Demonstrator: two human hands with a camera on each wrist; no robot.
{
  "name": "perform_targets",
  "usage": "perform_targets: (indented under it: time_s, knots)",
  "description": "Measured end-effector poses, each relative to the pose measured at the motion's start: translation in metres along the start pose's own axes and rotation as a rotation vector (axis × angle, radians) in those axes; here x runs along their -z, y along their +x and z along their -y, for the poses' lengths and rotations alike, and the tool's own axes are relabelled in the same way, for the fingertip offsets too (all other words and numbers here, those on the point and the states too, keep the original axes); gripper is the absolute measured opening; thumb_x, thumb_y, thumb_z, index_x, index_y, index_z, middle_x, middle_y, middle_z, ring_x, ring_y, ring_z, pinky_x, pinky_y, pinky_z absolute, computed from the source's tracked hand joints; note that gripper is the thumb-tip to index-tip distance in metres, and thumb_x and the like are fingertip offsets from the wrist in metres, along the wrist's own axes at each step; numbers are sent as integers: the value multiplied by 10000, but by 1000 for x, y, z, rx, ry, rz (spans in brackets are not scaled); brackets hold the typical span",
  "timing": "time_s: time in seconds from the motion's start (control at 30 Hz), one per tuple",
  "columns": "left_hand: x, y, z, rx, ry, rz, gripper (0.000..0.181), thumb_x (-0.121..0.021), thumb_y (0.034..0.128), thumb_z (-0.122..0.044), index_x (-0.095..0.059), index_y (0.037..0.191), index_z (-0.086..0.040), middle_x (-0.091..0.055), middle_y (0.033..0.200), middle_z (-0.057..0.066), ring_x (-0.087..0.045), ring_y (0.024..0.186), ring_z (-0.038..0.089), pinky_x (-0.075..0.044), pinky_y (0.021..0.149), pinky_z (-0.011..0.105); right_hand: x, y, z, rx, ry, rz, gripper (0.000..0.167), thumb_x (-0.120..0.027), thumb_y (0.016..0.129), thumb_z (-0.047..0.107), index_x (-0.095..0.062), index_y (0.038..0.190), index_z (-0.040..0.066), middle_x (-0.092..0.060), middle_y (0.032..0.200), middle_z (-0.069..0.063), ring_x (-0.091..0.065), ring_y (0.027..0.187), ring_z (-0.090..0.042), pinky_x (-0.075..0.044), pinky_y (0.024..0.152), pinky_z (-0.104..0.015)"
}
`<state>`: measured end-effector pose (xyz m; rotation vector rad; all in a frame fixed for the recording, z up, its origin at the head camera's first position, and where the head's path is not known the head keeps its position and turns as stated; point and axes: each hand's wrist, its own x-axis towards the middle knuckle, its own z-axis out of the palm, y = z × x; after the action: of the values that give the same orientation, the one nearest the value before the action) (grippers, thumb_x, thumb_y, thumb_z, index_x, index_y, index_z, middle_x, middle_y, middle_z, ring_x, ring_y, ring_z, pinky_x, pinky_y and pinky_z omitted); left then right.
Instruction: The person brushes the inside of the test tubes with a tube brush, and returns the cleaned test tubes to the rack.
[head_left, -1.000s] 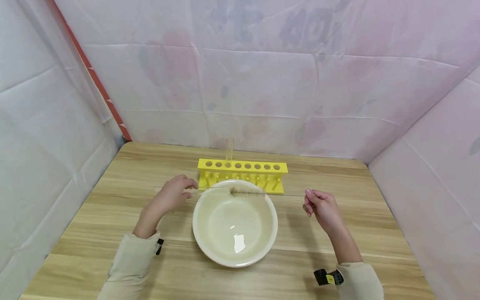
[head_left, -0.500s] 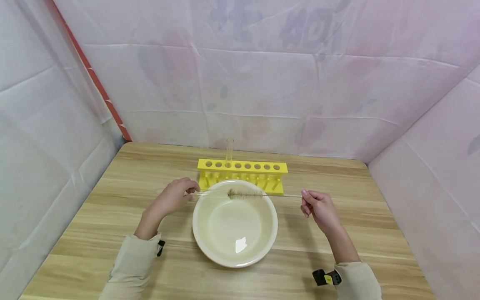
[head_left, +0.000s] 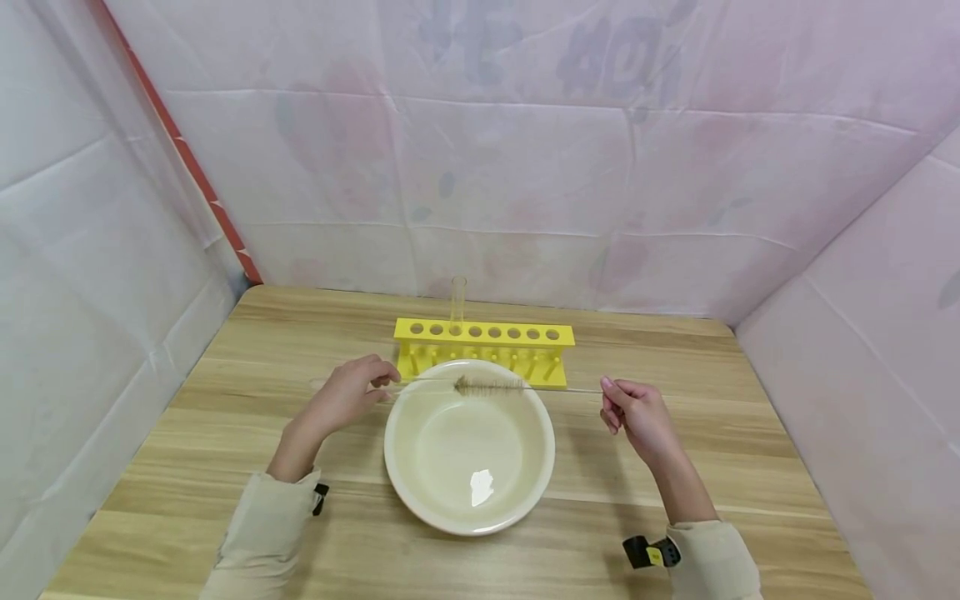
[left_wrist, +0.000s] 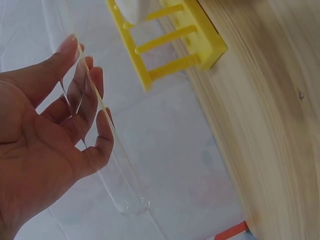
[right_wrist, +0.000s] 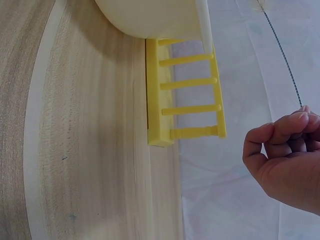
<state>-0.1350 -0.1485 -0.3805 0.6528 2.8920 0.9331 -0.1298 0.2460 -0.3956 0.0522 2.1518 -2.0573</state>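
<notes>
right wrist view crops the brush [head_left: 487, 387]; basin [head_left: 468, 454] partly hides rack [head_left: 485, 332].

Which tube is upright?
The back tube, standing in the yellow rack, third hole from left in the head view; the other tube is held sideways in the left grip.

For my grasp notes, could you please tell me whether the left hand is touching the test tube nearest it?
Touching. The left wrist view shows the left hand gripping the test tube, with thumb and curled fingers against its clear wall.
</notes>
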Motion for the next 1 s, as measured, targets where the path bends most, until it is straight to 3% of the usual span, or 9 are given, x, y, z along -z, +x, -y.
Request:
perform_targets:
  time_s: [0.33,0.67,1.0]
  knots:
    - [2,-5,4,32,-19,12,206,-656,831,-63,-624,1034,-80,-531,851,40,-511,756,188,-433,630,324,2,0,0,-9,40,27,375,-481,958,155,-473,598,50,-413,525,-10,-405,459,-120,-362,462,-220]
    - [-2,-3,6,-32,15,-14,212,-700,789,-72,-645,994,-73,-526,803,5,-490,712,160,-409,603,294,7,3,4,31,-55,70,360,-461,964,123,-451,639,-32,-397,510,-18,-394,460,-120,-361,452,-240]
    - [-2,-2,-1,-66,28,-24,215,-703,788,-85,-650,997,-80,-560,827,16,-519,747,163,-402,665,344,4,5,8,31,-7,73,362,-458,965,121,-464,617,20,-394,509,-6,-379,445,-105,-333,445,-216]
